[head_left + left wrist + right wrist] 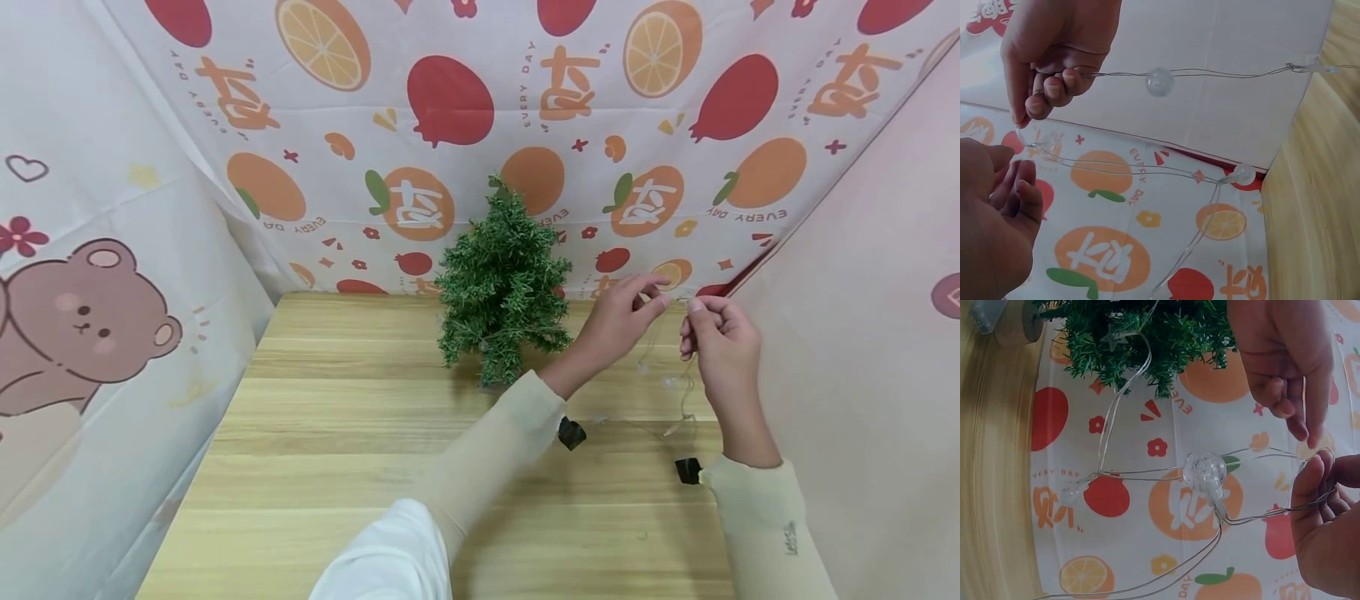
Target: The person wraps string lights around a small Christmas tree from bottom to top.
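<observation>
My right hand (723, 350) pinches the thin wire of a string of fairy lights (686, 408) between thumb and fingers. Its other fingers curl round more of the wire. Close by, my left hand (618, 321) holds its fingertips beside the wire, with a gap between them in the left wrist view. Clear round bulbs (1160, 82) hang along the wire, one close to the fingertips. A small green artificial tree (506, 283) stands upright left of both hands. In the right wrist view, the wire (1110, 425) runs up to the tree, where a star-shaped light (1116, 337) shows.
The wooden table (315, 433) lies beneath, with a fruit-print cloth (480, 167) hanging behind it. A pale panel (847, 333) rises on the right and a bear-print cloth (90, 317) on the left. Small black objects (572, 433) show beside both cuffs.
</observation>
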Available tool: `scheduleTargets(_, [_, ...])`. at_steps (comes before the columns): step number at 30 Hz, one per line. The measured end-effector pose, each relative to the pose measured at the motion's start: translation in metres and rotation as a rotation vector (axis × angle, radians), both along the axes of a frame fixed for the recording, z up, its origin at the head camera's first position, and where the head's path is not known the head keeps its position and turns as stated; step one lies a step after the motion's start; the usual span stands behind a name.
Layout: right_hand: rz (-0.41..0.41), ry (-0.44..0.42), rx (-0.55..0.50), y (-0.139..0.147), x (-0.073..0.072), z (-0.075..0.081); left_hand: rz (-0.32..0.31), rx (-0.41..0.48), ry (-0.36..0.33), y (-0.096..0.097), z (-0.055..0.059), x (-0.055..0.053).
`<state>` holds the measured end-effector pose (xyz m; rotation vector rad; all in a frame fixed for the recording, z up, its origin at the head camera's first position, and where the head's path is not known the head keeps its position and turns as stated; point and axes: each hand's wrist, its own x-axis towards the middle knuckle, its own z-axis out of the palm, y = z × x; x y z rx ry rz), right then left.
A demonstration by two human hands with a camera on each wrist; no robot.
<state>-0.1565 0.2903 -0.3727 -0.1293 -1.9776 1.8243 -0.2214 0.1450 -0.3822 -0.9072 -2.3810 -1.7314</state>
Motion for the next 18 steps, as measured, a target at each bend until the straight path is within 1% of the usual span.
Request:
scheduleTargets(4, [0.011, -0.003, 0.02, -0.003, -0.002, 0.0, -0.042, -0.016, 0.009, 0.001, 0.003, -0.005])
scheduleTargets(8, [0.028, 0.012, 0.031, -0.004, -0.004, 0.002, -0.074, -0.047, 0.007, 0.001, 0.006, -0.006])
scheduleTargets(14, [0.072, 0.046, 0.117, -0.008, -0.003, 0.011, -0.084, -0.1, 0.019, 0.001, 0.01, -0.01])
scheduleTargets(18, [0.122, 0.045, 0.095, -0.009, -0.005, 0.018, -0.085, -0.141, 0.05, 0.001, 0.013, -0.013])
